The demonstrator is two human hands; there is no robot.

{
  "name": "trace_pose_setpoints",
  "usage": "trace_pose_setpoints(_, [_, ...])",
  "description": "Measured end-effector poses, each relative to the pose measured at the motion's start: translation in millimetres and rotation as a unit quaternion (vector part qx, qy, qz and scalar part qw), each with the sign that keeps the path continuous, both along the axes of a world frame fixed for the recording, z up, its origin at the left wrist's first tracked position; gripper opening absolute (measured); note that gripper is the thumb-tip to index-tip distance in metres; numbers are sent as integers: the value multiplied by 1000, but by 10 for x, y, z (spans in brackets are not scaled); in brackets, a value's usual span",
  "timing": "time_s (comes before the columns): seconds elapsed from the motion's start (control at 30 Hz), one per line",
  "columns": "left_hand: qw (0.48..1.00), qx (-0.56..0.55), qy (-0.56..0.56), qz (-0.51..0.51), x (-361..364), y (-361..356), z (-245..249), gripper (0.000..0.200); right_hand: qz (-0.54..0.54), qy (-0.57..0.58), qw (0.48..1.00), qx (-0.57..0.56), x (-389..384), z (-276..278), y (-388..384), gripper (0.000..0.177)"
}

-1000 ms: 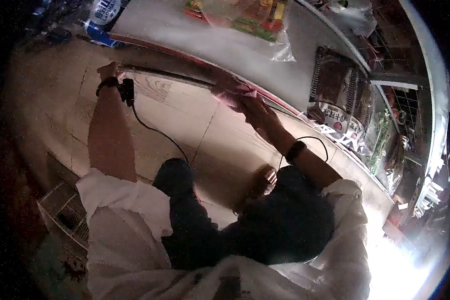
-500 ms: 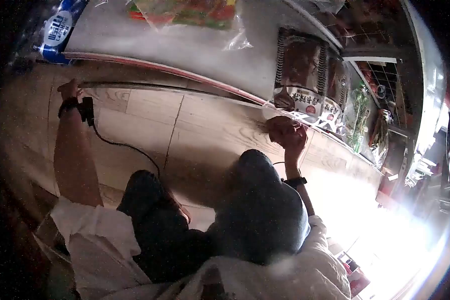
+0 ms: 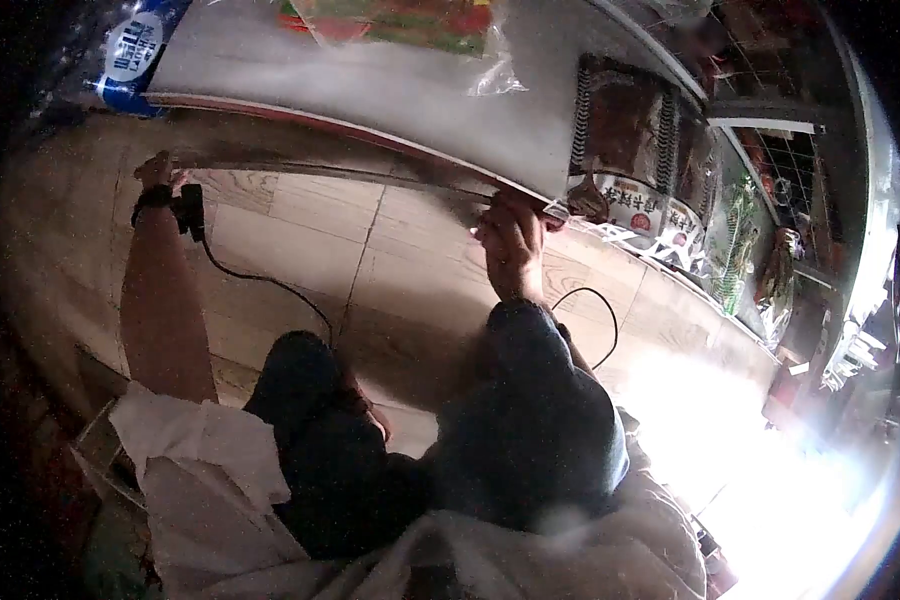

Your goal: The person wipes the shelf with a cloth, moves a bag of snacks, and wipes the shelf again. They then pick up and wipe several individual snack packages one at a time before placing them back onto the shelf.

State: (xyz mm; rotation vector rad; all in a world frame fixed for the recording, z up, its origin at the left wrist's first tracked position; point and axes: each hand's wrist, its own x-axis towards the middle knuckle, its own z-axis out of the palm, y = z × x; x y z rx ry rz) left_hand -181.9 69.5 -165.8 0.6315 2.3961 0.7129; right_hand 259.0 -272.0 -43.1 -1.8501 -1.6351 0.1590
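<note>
grey-dark, the long strip [image 3: 370, 180] prob. does best w/ even, light pressure from both hands: l. hand [image 3: 158, 172] steady at one end as anchor, r. hand [image 3: 515, 240] square to the edge, wrist loose, no sudden tug that might bend or twist it. cable [image 3: 260, 277] hangs from the gear at l. wrist, so keep it from snagging.

re fingers: r. hand's are bent & drawn in at the strip's other end, by the reddish shelf edge [image 3: 320, 122]; can't tell if clenched on smth, b/c the undersides are hidden. l. hand's look curled too, but too dim & small to say if they grip.

strip runs betw. the two hands, just beyond the knees, above the pale floor [image 3: 305, 210]; its ends lie right at the fingers, contact unclear. brown packs [image 3: 625, 125] w/ white labels sit past r. hand, apart from it.
</note>
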Motion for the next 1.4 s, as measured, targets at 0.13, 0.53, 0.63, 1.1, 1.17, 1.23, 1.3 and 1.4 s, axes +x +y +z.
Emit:
trace_pose_setpoints(0.13, [999, -19, 41, 3, -7, 42, -165, 41, 228, -8, 973, -43, -112, -115, 207, 35])
trace_pose_setpoints(0.53, [964, -53, -217, -143, -684, -150, -196, 38, -70, -223, 946, -226, 86, -181, -267, 36])
trace_pose_setpoints(0.63, [959, -46, -270, -72, -567, -178, -300, 35, -60, -206, 939, -270, 392, -203, -541, 44])
trace_pose_setpoints(1.1, [977, 55, -194, -63, -310, -289, -382, 39, 162, -27, 986, -8, -245, 113, 294, 26])
trace_pose_setpoints(1.17, [972, 160, -142, -102, -332, -200, -429, 35, 238, 27, 970, -33, -229, -127, 337, 31])
trace_pose_setpoints(1.23, [945, 224, 5, -240, -70, -302, -78, 31, 265, 67, 960, -55, -265, -151, 424, 36])
trace_pose_setpoints(1.3, [868, 272, 137, -393, 405, -556, 493, 27, 240, 134, 933, -232, -286, -29, 521, 31])
trace_pose_setpoints(1.4, [811, 235, 167, -510, 1104, -978, 985, 25, 273, 77, 957, -70, -293, 100, 533, 27])
